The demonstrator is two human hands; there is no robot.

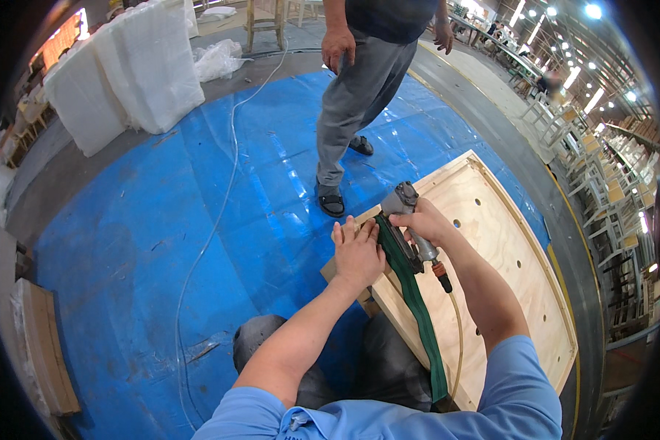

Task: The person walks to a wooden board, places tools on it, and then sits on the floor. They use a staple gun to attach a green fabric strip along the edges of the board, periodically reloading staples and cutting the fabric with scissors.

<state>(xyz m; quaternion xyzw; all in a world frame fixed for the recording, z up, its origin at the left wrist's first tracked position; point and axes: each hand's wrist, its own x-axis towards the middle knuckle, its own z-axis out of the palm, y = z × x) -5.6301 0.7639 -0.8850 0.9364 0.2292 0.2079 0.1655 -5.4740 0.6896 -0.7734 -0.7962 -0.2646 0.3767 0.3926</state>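
My right hand (427, 222) is wrapped round the grip of a grey pneumatic staple gun (402, 198). Its nose is by the far end of a green webbing strap (416, 304), which runs along the near-left rail of a wooden frame (521, 253) with a plywood panel. My left hand (359, 253) lies over the frame's corner with its fingers stretched out, the fingertips beside the strap's end. An air hose (458, 330) trails from the gun's orange-and-black coupling (441, 273) toward me. The gun hides part of the strap.
A person (363, 81) in grey trousers stands just beyond the frame on a blue floor sheet (147, 242). A thin pale hose (231, 169) crosses the sheet. White-wrapped blocks (128, 73) stand far left, a cardboard box (44, 345) at left, and chairs (616, 191) line the right.
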